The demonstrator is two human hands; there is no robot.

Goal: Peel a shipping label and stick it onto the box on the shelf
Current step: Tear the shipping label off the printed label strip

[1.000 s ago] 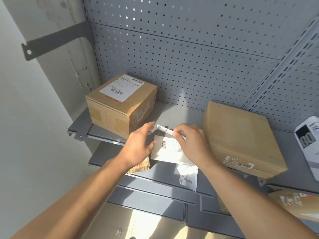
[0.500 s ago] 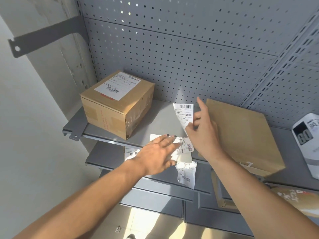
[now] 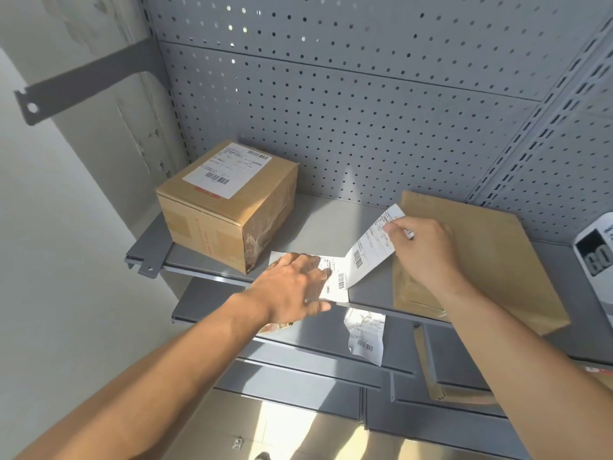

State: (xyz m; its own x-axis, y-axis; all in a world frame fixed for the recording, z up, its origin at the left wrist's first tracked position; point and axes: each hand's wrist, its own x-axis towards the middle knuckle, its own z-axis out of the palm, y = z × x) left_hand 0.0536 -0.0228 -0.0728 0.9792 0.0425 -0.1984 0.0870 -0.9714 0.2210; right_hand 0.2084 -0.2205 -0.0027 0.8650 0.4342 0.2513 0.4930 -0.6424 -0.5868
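My right hand (image 3: 421,250) pinches the top of a white shipping label (image 3: 373,247) and holds it lifted off the shelf, its lower end still meeting the backing sheet (image 3: 335,282). My left hand (image 3: 292,290) lies flat on that sheet, pressing it down at the front edge of the grey shelf (image 3: 325,224). A flat brown box (image 3: 491,260) without a label on its top lies just right of the label, partly behind my right hand. A cube-shaped cardboard box (image 3: 232,207) with a label stuck on top stands at the shelf's left end.
A perforated grey back panel (image 3: 331,111) rises behind the shelf. A white and black package (image 3: 597,260) sits at the far right. On the lower shelf lie a crumpled label (image 3: 365,336) and a flat cardboard piece (image 3: 434,370). A bracket (image 3: 66,84) sticks out at upper left.
My right hand has drawn the label up and to the right, away from the backing. My left hand has flattened onto the sheet on the shelf edge.
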